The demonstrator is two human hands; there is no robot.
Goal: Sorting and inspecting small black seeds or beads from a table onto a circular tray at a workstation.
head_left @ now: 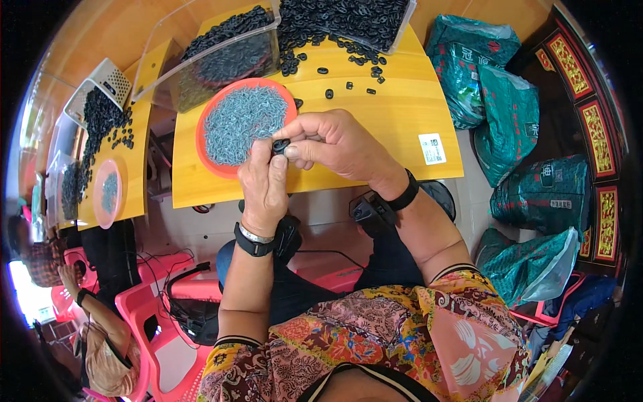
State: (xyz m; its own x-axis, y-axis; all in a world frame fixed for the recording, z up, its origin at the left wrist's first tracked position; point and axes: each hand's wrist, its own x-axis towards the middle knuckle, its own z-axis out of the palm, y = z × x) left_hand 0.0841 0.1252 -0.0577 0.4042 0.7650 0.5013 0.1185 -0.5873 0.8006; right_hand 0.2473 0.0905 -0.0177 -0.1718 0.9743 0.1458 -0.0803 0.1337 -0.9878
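Both my hands meet over the near right rim of an orange-red bowl (201,134) on the yellow table. Together they hold one small black oval plastic piece (280,143). My left hand (262,181) pinches it from below and left, thumb and fingers closed. From the right, my right hand (343,144) grips it between thumb and forefinger; its other fingers are curled in. Small silvery metal pieces (241,120), which look like screws or hooks, fill the bowl. Whether one of them is in my fingers is too small to tell.
Behind the bowl stands a clear plastic bin (274,20) of black pieces. More black pieces (328,20) spill from a second container. A white label (432,149) lies at the table's right. Green sacks (506,120) stand beyond. A person (110,342) sits at lower left.
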